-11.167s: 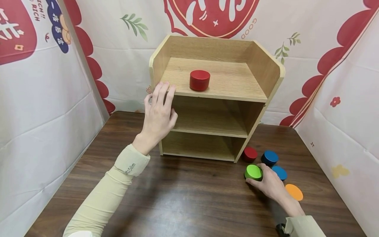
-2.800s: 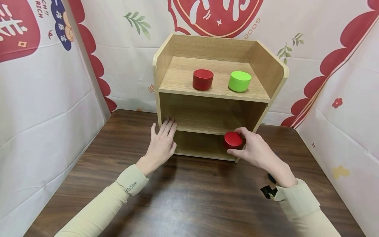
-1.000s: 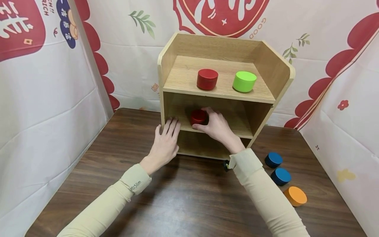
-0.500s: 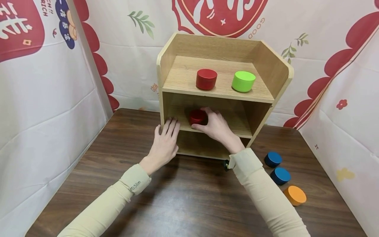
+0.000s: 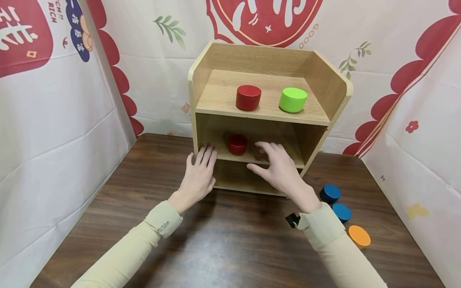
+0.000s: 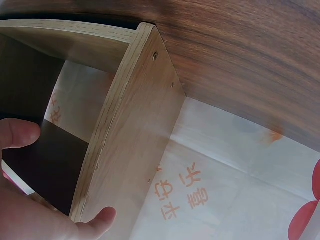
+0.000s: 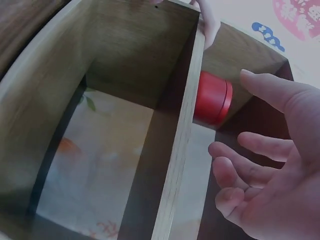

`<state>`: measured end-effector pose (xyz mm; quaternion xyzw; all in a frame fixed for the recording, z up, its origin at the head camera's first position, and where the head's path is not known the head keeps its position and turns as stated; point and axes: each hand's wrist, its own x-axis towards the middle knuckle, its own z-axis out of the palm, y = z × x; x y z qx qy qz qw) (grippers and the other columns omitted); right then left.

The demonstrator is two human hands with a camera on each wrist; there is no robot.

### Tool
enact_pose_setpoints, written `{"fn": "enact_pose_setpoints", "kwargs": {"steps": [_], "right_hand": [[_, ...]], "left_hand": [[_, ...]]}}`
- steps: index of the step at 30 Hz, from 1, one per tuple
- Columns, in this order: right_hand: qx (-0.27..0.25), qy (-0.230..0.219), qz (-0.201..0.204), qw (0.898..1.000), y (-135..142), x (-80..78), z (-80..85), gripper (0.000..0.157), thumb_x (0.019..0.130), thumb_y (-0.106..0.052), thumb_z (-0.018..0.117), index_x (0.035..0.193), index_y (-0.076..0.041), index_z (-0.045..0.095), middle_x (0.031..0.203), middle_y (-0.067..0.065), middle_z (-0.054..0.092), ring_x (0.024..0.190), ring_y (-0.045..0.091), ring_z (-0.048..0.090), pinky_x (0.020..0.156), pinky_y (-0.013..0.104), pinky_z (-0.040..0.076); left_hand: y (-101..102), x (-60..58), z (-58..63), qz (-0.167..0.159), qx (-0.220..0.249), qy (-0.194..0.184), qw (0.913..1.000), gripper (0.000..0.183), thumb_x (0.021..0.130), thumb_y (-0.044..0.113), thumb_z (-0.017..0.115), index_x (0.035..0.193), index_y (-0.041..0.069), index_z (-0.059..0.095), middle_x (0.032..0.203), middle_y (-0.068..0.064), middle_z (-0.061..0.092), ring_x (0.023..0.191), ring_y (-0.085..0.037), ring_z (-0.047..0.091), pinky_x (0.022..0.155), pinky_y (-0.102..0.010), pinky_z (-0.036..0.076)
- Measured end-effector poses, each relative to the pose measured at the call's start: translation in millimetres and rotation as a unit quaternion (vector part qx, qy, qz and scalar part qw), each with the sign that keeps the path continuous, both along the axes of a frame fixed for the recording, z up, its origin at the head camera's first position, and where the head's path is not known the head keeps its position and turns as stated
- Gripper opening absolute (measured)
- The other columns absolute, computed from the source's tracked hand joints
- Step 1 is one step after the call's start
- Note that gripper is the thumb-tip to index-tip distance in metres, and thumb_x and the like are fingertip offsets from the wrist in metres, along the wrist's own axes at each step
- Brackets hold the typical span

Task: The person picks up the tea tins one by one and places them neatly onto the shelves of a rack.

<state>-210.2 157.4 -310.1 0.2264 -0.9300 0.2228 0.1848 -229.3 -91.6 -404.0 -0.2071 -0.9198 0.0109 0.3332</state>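
A red round tin (image 5: 237, 145) stands on the middle level of the wooden shelf unit (image 5: 263, 117), left of centre. My right hand (image 5: 282, 170) is just right of and in front of that tin, thumb and fingers spread apart and holding nothing. The right wrist view shows a gap between the red tin (image 7: 213, 98) and the fingers. My left hand (image 5: 197, 174) rests at the unit's left side panel (image 6: 130, 130), its fingers fairly straight. One finger lies outside the panel, the others reach inside the middle level. Another red tin (image 5: 248, 97) and a green tin (image 5: 293, 100) stand on top.
To the right of the unit, two blue tins (image 5: 330, 193) and an orange tin (image 5: 359, 236) stand on the dark wooden table (image 5: 223, 240), near my right forearm. Printed cloth (image 5: 155, 96) hangs behind and at both sides.
The green tin went from the table to the top, then the second red tin to the middle level. My right hand has just let go of it and drawn back toward the right.
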Motion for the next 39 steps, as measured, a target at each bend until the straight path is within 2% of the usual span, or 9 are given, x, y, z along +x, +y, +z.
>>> {"fn": "enact_pose_setpoints", "kwargs": {"steps": [4, 9, 14, 17, 20, 24, 31, 35, 39], "right_hand": [[-0.006, 0.017, 0.001, 1.0, 21, 14.6, -8.9, 0.057, 0.081, -0.036, 0.075, 0.128, -0.01, 0.057, 0.109, 0.01, 0.066, 0.091, 0.023, 0.056, 0.076, 0.039, 0.048], [-0.029, 0.03, -0.017, 0.999, 54, 29.4, -25.9, 0.035, 0.082, -0.027, 0.075, 0.111, -0.01, 0.064, 0.092, 0.004, 0.066, 0.075, 0.015, 0.053, 0.064, 0.03, 0.044], [-0.038, 0.063, -0.066, 0.995, 94, 32.5, -46.2, 0.015, 0.082, -0.022, 0.074, 0.092, -0.013, 0.068, 0.074, -0.003, 0.064, 0.064, 0.013, 0.056, 0.058, 0.024, 0.043], [-0.024, 0.063, -0.111, 0.992, 120, 27.8, -57.6, 0.017, 0.082, -0.024, 0.073, 0.091, -0.012, 0.068, 0.075, 0.003, 0.067, 0.066, 0.018, 0.06, 0.059, 0.032, 0.045], [0.002, 0.019, -0.158, 0.987, 149, 23.5, -69.1, 0.032, 0.083, -0.028, 0.072, 0.104, -0.004, 0.065, 0.092, 0.016, 0.068, 0.083, 0.032, 0.062, 0.067, 0.048, 0.049], [0.05, -0.062, -0.208, 0.975, 185, 17.8, -84.2, 0.059, 0.085, -0.037, 0.069, 0.122, 0.006, 0.055, 0.113, 0.032, 0.058, 0.101, 0.05, 0.051, 0.077, 0.062, 0.045], [0.105, -0.192, -0.234, 0.947, 217, 5.3, -98.2, 0.092, 0.083, -0.056, 0.063, 0.135, 0.016, 0.036, 0.12, 0.044, 0.045, 0.096, 0.056, 0.052, 0.071, 0.061, 0.047], [0.126, -0.243, -0.234, 0.933, 220, -2.7, -100.7, 0.096, 0.083, -0.057, 0.063, 0.136, 0.017, 0.031, 0.121, 0.045, 0.045, 0.099, 0.056, 0.053, 0.073, 0.061, 0.048], [0.128, -0.279, -0.23, 0.924, 221, -7.5, -102.3, 0.095, 0.082, -0.052, 0.067, 0.135, 0.017, 0.03, 0.123, 0.044, 0.045, 0.103, 0.056, 0.053, 0.076, 0.062, 0.048]], "left_hand": [[-1, -0.2, -0.7, -0.001, 0.003, -0.002, 1.0, 0.083, 0.074, 0.023, 0.067, 0.147, 0.004, 0.033, 0.153, -0.015, 0.034, 0.143, -0.03, 0.03, 0.102, -0.059, 0.034], [-1, -0.7, -0.8, -0.002, 0.002, -0.002, 1.0, 0.083, 0.075, 0.022, 0.065, 0.148, 0.004, 0.031, 0.154, -0.015, 0.033, 0.143, -0.03, 0.03, 0.102, -0.059, 0.034], [-1, -1.1, -2.2, -0.007, 0.001, 0.012, 0.9999, 0.083, 0.074, 0.023, 0.066, 0.147, 0.003, 0.033, 0.153, -0.015, 0.035, 0.142, -0.03, 0.032, 0.101, -0.059, 0.035], [-1, -1.2, -2.7, -0.008, 0.001, 0.017, 0.9998, 0.084, 0.073, 0.023, 0.067, 0.147, 0.003, 0.033, 0.152, -0.015, 0.036, 0.142, -0.03, 0.033, 0.101, -0.059, 0.035], [-1, -1.5, -3.3, -0.007, 0.001, 0.015, 0.9999, 0.084, 0.073, 0.024, 0.068, 0.147, 0.003, 0.033, 0.153, -0.015, 0.035, 0.142, -0.03, 0.032, 0.101, -0.058, 0.034], [-1, -2.2, -3.5, -0.007, 0.003, 0.011, 0.9999, 0.084, 0.074, 0.023, 0.067, 0.147, 0.003, 0.032, 0.153, -0.015, 0.035, 0.142, -0.03, 0.031, 0.102, -0.058, 0.034], [-1, -2.1, -2.1, -0.01, 0.007, 0.014, 0.9998, 0.081, 0.075, 0.021, 0.064, 0.148, 0.003, 0.032, 0.152, -0.015, 0.036, 0.142, -0.03, 0.031, 0.101, -0.058, 0.034], [0, -2.3, -2.3, -0.01, 0.011, 0.006, 0.9999, 0.081, 0.076, 0.02, 0.062, 0.149, 0.003, 0.031, 0.153, -0.015, 0.035, 0.142, -0.03, 0.031, 0.101, -0.058, 0.033], [0, -2.1, -2.9, -0.013, 0.015, 0.0, 0.9998, 0.08, 0.076, 0.018, 0.061, 0.148, 0.003, 0.031, 0.153, -0.015, 0.035, 0.142, -0.03, 0.03, 0.102, -0.058, 0.032]]}}
